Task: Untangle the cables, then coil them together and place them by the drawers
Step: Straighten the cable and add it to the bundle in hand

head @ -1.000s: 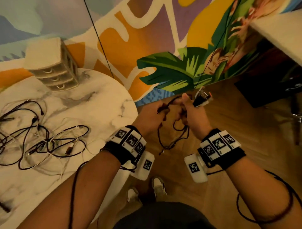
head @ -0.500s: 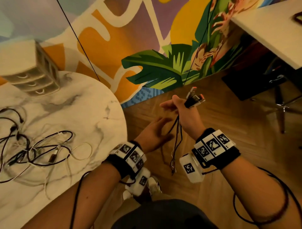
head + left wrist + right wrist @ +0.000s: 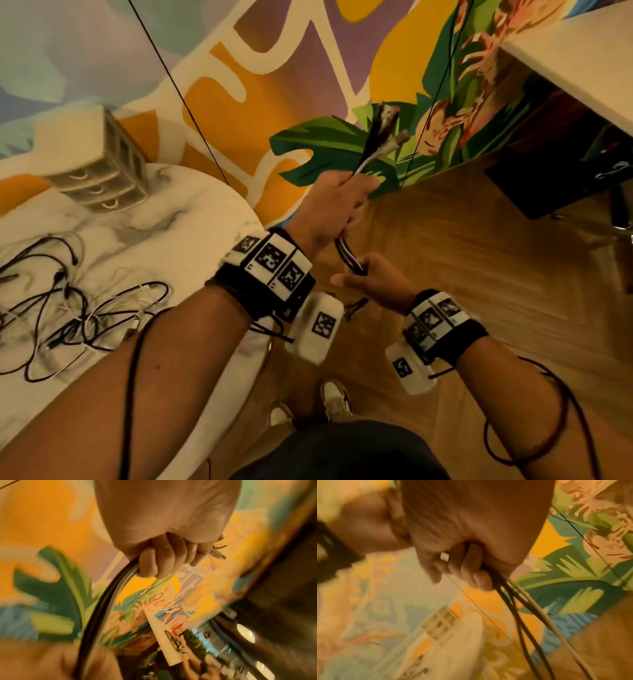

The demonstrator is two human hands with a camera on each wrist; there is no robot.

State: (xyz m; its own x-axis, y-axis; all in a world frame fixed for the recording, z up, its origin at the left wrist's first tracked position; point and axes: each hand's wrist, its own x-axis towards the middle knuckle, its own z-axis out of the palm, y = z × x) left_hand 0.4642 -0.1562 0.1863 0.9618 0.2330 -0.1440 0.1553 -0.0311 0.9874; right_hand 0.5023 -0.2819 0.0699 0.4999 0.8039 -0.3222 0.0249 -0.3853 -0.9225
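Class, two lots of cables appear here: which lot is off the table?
The cable bundle gripped by the left hand and right hand, above the floor; the tangled cables lie on the marble table.

Drawers point(image 3: 99, 168) at table point(image 3: 191, 233) back, by wall point(image 3: 239, 68); loose cables point(image 3: 75, 315) in front; held bundle point(image 3: 380, 140) right, off table.

A round marble table point(image 3: 144, 236) is seen, well left of the fingers; tangled cables point(image 3: 68, 318) and small drawers point(image 3: 99, 171) rest on it.
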